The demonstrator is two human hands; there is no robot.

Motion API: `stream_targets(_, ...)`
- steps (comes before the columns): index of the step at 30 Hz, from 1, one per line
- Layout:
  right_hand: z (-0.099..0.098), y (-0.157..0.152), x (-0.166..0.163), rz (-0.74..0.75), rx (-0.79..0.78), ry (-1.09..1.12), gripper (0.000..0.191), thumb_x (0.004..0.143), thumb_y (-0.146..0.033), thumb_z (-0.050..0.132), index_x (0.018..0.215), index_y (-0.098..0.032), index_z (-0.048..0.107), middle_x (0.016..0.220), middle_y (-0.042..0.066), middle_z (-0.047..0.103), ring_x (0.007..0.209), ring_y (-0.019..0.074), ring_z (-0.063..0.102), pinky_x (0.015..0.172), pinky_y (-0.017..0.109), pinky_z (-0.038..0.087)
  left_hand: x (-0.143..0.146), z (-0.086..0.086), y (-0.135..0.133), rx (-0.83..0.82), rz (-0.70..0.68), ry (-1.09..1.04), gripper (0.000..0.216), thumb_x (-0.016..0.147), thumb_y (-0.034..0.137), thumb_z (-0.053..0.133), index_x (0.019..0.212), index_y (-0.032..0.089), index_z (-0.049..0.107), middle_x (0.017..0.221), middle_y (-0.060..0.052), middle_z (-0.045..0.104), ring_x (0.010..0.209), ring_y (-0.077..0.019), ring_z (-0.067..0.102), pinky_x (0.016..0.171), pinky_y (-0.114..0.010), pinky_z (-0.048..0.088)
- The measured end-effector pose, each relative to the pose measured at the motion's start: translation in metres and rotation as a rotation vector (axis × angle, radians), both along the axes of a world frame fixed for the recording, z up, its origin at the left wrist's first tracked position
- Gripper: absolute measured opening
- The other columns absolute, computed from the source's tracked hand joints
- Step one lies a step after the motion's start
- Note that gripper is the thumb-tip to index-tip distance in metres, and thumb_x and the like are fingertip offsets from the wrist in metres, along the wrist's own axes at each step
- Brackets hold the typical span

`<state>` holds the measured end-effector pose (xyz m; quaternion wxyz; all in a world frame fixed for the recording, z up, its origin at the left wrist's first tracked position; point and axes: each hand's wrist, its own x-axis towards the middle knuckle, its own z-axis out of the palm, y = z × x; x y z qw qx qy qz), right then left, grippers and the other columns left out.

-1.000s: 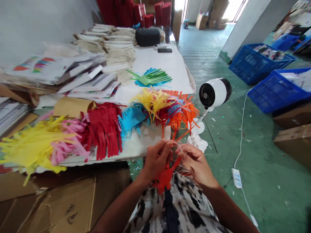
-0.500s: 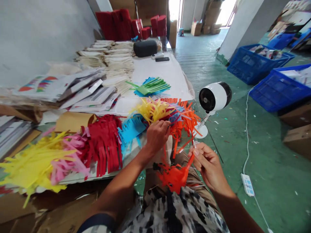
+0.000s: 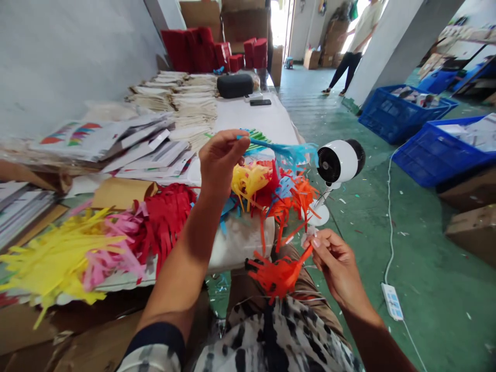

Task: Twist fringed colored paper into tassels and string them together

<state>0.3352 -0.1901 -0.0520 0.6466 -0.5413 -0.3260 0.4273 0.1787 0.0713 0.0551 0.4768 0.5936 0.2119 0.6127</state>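
Raised over the table, my left hand (image 3: pixel 220 160) pinches one end of a blue paper tassel (image 3: pixel 287 152), whose fringe streams out to the right. Low over my lap, my right hand (image 3: pixel 331 261) is closed on the twisted end of an orange paper tassel (image 3: pixel 277 276); something small and whitish shows at its fingertips. Behind the hands lie fringed papers in yellow (image 3: pixel 251 181) and orange (image 3: pixel 298 196). Part of a green fringed bundle (image 3: pixel 258 135) shows behind the blue tassel. At the left are red fringe (image 3: pixel 170 212), pink fringe (image 3: pixel 116 253) and more yellow fringe.
A white fan (image 3: pixel 343 160) stands right of the table. Stacks of printed sheets (image 3: pixel 149 150) and cream cloth-like bundles (image 3: pixel 189 98) line the table's left. Blue crates (image 3: pixel 403 113) and a power strip (image 3: pixel 392 301) sit on the floor. A person (image 3: pixel 354 46) stands far back.
My left hand has risen from the fringed pile and now holds a blue tassel up. My right hand stays nearly in place with the orange one. A person has come into view behind.
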Motion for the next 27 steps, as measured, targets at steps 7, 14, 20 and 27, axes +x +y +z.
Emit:
stream_targets(7,0.033,-0.003,0.003,-0.149,0.272,-0.504,0.005,0.096,-0.028,0.074,0.091,-0.027,0.074,0.126,0.006,0.070,0.117,0.0240,0.064,0.083,0.032,0.050,-0.016,0.010,-0.071,0.171,-0.005,0.224,0.012,0.086,0.020,0.083,0.096,0.026,0.082,0.089,-0.001,0.078,0.073,-0.0116,0.071,0.059,-0.023,0.055)
stream_targets(14,0.060,0.024,-0.031,0.035,0.262,-0.645,0.012,0.099,-0.032,0.070,0.089,-0.025,0.070,0.104,0.004,0.074,0.100,0.0215,0.068,0.078,0.032,0.049,-0.016,-0.018,-0.122,-0.072,-0.240,0.206,0.020,0.083,0.022,0.086,0.103,0.025,0.084,0.081,0.000,0.075,0.060,-0.0095,0.066,0.054,-0.022,0.056)
stream_targets(20,0.047,0.024,-0.040,0.149,0.141,-0.334,0.024,0.097,-0.041,0.073,0.085,-0.022,0.067,0.073,-0.004,0.057,0.057,0.0088,0.038,0.054,0.025,0.030,-0.028,-0.039,-0.137,-0.295,-0.299,0.092,0.024,0.077,0.032,0.092,0.098,0.021,0.085,0.081,-0.003,0.078,0.059,-0.0116,0.069,0.056,-0.024,0.059)
stream_targets(27,0.029,0.023,-0.051,0.154,0.162,-0.023,0.023,0.094,-0.040,0.078,0.087,-0.022,0.066,0.073,-0.006,0.052,0.052,0.0063,0.027,0.048,0.024,0.022,-0.031,-0.056,-0.147,-0.417,-0.231,0.013,0.022,0.074,0.034,0.094,0.088,0.020,0.083,0.079,-0.003,0.080,0.064,-0.0137,0.072,0.063,-0.026,0.062)
